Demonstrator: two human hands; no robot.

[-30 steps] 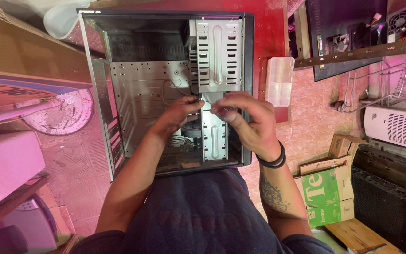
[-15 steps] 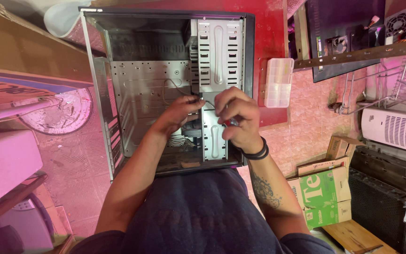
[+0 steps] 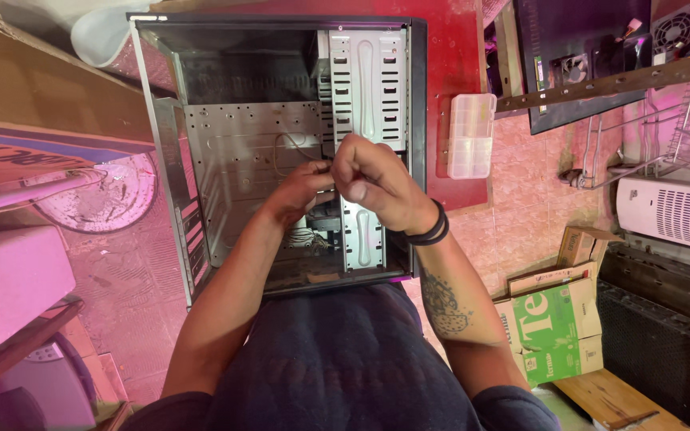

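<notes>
Nearest the camera, a dark shirt and two bare forearms reaching forward, the right one tattooed and ringed at the wrist by a black wristband [image 3: 431, 230]. Beyond that, an open computer case [image 3: 281, 144] lying on its side, lower edge just ahead of the body. Inside it, left hand [image 3: 301, 191] low in the case, fingers curled inward around something small and hidden (hard to tell what). Right hand [image 3: 377, 183] just beside it and touching, raised over the silver drive cage [image 3: 365, 88], fingers bunched tight in a pinch, contents not visible. Thin wires [image 3: 297, 148] looping across the perforated metal tray right behind the left hand. Further right, past the case wall, a clear plastic compartment box [image 3: 470, 136] on the red counter [image 3: 453, 56]. Off at the right edge, a green cardboard box [image 3: 557, 327] on the floor.
</notes>
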